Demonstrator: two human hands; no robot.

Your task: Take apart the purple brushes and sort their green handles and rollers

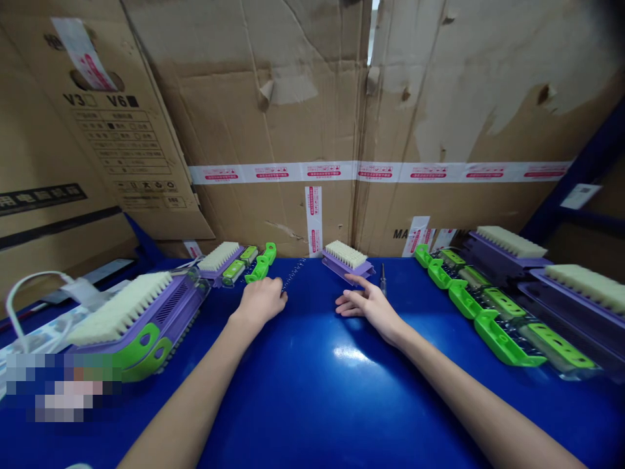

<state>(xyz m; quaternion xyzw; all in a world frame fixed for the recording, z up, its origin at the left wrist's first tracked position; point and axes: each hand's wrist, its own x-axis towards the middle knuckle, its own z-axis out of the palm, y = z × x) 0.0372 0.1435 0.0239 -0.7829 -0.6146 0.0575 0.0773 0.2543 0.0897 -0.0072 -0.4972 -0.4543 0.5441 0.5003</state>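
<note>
My left hand (262,301) is closed, with its fingers curled down at the near end of a row of small dark screw-like pieces (295,272). What its fingertips hold, if anything, is hidden. My right hand (368,305) is open, fingers spread, just in front of a purple brush head (346,259) with cream bristles facing up. Right beside that hand stands a slim grey tool (383,281), perhaps a screwdriver. Close to my left hand lie a bright green bracket (261,264) and a clear-and-green part (233,272), next to another purple brush head (219,256).
Larger purple-and-green brush units (141,319) lie at the left, by a white power strip (39,339) with a plugged-in cable. Green brackets (483,319), clear-and-green parts (556,345) and purple brush heads (581,293) line the right. Cardboard (273,130) walls the blue table (293,404) at the back.
</note>
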